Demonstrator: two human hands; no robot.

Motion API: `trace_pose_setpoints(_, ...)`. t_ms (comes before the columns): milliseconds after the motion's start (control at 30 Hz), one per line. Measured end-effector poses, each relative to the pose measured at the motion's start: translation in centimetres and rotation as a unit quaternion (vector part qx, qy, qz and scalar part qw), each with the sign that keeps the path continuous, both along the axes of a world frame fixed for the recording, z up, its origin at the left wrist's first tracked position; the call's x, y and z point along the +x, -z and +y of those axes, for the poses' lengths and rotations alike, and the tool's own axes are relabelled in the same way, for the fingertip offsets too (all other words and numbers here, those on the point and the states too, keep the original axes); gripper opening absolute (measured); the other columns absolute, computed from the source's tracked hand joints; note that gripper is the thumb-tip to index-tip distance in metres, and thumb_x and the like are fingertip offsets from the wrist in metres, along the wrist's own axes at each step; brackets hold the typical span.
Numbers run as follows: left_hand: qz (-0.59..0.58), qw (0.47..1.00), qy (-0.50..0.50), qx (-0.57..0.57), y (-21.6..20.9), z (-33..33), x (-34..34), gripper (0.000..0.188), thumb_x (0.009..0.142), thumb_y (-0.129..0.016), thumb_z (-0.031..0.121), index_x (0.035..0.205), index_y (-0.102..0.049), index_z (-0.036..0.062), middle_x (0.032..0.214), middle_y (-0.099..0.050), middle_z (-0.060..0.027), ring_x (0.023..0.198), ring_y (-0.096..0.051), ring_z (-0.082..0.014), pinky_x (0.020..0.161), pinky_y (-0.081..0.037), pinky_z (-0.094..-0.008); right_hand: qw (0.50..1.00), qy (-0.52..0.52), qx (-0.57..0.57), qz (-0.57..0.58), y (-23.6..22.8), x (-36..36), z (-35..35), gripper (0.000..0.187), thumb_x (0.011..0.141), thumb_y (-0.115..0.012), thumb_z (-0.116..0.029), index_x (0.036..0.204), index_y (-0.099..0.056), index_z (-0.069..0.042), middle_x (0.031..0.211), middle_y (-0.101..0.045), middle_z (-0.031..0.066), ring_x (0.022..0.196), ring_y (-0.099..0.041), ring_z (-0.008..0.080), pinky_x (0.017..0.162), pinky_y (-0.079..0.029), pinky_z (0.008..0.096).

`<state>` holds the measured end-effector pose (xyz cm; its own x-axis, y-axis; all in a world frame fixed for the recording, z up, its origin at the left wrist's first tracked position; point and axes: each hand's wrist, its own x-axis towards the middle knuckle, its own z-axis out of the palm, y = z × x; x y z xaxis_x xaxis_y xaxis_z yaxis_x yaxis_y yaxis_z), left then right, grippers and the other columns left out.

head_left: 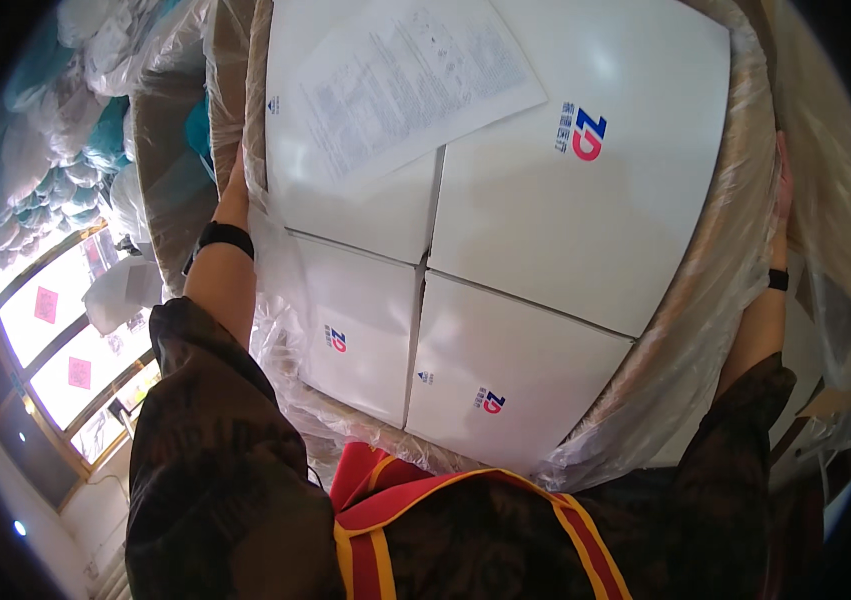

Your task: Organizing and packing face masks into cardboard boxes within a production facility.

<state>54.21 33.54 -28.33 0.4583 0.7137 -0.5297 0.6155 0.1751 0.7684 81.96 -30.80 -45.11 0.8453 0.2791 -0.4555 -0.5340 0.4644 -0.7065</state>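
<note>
In front of me is a large cardboard box (735,150) lined with clear plastic film (680,330). Several white cartons (585,220) with red and blue marks fill it. A printed paper sheet (415,85) lies slanted across the far cartons. My left hand (236,185) is against the box's left side, its fingers mostly hidden by the film and the wall. On the opposite side, my right hand (783,185) lies along the outside of the wall. Between them the two hands hold the box.
Another plastic-lined carton (170,150) stands just left of the box. Beyond it, many white and teal plastic-wrapped bundles (65,150) are piled up. Bright window panes (55,310) show at the lower left. More loose clear film (830,260) hangs at the right.
</note>
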Motion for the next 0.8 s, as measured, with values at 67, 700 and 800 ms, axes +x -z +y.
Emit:
trace_pose_setpoints(67, 0.002, 1.000, 0.014, -0.006, 0.0, -0.4, 0.2, 0.040, 0.095, -0.046, 0.027, 0.125, -0.053, 0.0013, 0.111, -0.062, -0.0088, 0.098, -0.061, -0.0184, 0.085, -0.050, -0.0311, 1.000, 0.006, 0.001, 0.003, 0.7, 0.1, 0.4, 0.039, 0.098, -0.043, -0.027, 0.126, -0.052, -0.002, 0.127, -0.056, 0.0114, 0.115, -0.053, 0.0193, 0.099, -0.042, 0.0303)
trace_pose_setpoints(700, 0.008, 0.981, 0.191, 0.007, -8.5, -2.3, 1.5, 0.035, 0.093, -0.053, 0.018, 0.123, -0.054, 0.0014, 0.110, -0.063, -0.0072, 0.098, -0.060, -0.0145, 0.085, -0.050, -0.0271, 0.997, -0.039, 0.048, 0.047, 0.7, -2.0, -1.3, 0.040, 0.099, -0.042, -0.025, 0.130, -0.049, -0.001, 0.131, -0.052, 0.0124, 0.120, -0.050, 0.0199, 0.102, -0.038, 0.0305)
trace_pose_setpoints(800, 0.078, 0.965, 0.251, 0.016, -11.1, -1.2, -1.2, 0.039, 0.092, -0.057, 0.016, 0.127, -0.050, 0.0016, 0.113, -0.061, -0.0062, 0.104, -0.058, -0.0142, 0.092, -0.044, -0.0271, 0.994, -0.044, 0.076, 0.063, 1.3, -2.1, -1.8, 0.041, 0.099, -0.041, -0.025, 0.130, -0.049, -0.001, 0.132, -0.052, 0.0126, 0.120, -0.049, 0.0200, 0.103, -0.038, 0.0305)
